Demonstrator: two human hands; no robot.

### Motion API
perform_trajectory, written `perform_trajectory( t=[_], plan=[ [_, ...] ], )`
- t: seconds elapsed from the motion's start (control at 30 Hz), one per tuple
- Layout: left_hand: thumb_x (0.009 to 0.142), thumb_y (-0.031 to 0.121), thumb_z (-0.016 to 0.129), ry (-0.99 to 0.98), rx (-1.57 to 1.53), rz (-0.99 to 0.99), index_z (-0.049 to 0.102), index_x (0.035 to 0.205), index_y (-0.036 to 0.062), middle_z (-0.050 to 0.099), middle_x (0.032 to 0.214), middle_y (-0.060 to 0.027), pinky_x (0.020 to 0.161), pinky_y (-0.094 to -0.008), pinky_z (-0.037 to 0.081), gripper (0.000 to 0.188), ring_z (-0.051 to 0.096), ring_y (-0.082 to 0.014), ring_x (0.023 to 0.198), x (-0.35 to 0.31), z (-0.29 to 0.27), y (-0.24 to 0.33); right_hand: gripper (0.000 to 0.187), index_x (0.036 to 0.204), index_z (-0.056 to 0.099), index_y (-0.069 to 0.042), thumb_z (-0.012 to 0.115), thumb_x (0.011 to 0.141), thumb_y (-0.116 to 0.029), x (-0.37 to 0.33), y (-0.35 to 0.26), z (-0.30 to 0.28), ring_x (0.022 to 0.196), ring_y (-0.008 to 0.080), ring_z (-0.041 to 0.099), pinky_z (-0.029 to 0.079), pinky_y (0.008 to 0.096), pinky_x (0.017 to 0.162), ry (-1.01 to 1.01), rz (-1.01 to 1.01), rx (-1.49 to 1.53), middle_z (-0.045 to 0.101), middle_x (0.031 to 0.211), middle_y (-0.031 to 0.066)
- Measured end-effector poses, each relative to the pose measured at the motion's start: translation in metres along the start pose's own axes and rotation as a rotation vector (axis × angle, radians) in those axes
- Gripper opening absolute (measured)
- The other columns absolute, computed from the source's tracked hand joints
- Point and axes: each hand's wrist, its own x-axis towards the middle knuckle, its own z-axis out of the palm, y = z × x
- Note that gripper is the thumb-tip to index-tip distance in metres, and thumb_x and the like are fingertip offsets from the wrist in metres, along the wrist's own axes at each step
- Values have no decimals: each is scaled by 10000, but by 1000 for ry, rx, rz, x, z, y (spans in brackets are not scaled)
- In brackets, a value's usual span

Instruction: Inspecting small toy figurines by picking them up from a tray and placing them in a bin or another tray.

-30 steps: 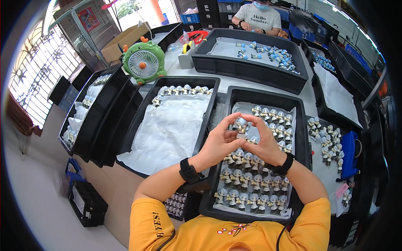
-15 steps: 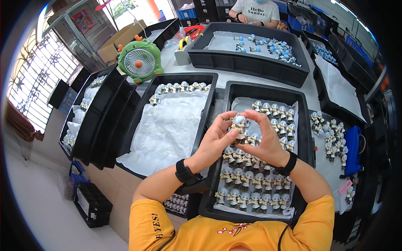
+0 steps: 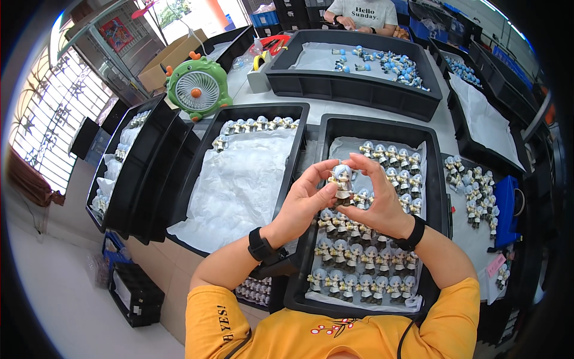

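Above the right-hand tray, a small white-haired figurine (image 3: 342, 178) with a pale outfit and dark base stands upright between my hands. My left hand (image 3: 308, 196) grips it from the left, thumb across its front and fingers behind. My right hand (image 3: 385, 200) curves around its right side, with fingertips by the head and the thumb by the base. Below, a black tray (image 3: 441, 179) lined with white sheeting holds rows of matching figurines (image 3: 359, 287); my hands hide part of its middle. To the left, another lined black tray (image 3: 304, 128) has figurines (image 3: 262, 124) along its far end.
Loose figurines (image 3: 475, 197) lie on the right beside a blue bin (image 3: 508, 212). A large black tray (image 3: 353, 93) with blue-haired pieces stands farther back, before a co-worker (image 3: 363, 18). A green fan (image 3: 197, 90) and stacked black trays (image 3: 152, 173) stand left.
The figurine has turned slightly between my fingers, and its face shows a little differently. Both hands stay in nearly the same place, while the whole view has shifted a little.
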Motion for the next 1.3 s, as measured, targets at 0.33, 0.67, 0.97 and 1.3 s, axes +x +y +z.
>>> perform_trajectory(
  t=[0.33,0.67,0.97,1.3],
  plan=[
    [1019,283,391,-40,-182,-134,396,1329,29,555,1230,-120,885,-362,521,401,603,-251,1078,-1,3,-4,875,1402,344,-90,786,647,-60,1,-2,0,1104,289,527,436,378,937,18,-138,-24,514,1215,124],
    [1006,309,420,-236,-420,-166,383,1347,13,511,1246,-96,901,-358,508,453,564,-234,1120,2,-1,0,997,1439,281,-70,854,625,-130,1,-5,2,1063,259,568,490,354,902,-11,-78,98,493,1318,160],
    [1003,302,422,-250,-414,-167,345,1383,14,484,1303,-109,926,-369,491,482,534,-250,1173,1,3,8,839,1338,441,-69,866,621,-172,1,0,-2,966,240,623,506,343,877,-22,-69,0,524,1219,139],
    [986,260,478,-305,-401,-174,315,1407,10,438,1372,-146,959,-374,471,516,493,-248,1228,2,-1,5,766,1246,516,-67,875,582,-197,4,-5,-7,1123,317,525,452,386,934,-7,-76,-18,562,1174,134]
  ],
)
